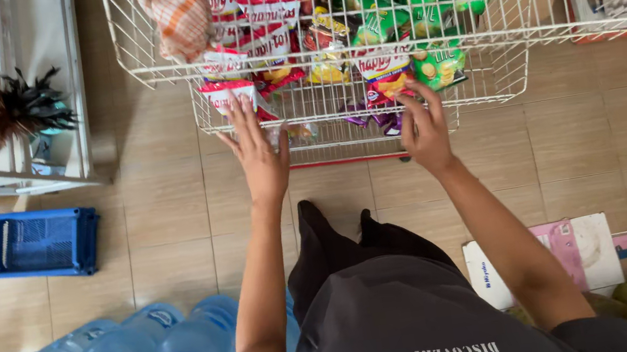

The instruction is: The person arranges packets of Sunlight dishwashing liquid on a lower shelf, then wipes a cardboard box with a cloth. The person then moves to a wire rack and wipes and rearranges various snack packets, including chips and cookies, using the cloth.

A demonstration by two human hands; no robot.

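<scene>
White wire rack point(481, 87) held snack packets in rows. The left hand point(261, 155), grip wide, touched a red-and-white packet point(230, 91) at the lower shelf's front; the right hand point(426, 131), fingers spread, rested at a red-and-yellow packet point(386, 72). Neither packet was lifted clear of the rack.

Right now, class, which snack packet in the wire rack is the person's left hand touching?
The left hand rests its fingertips on the red-and-white snack packet at the lower basket's left end; the green packets and the red-and-yellow packet lie nearer the right hand.
</scene>
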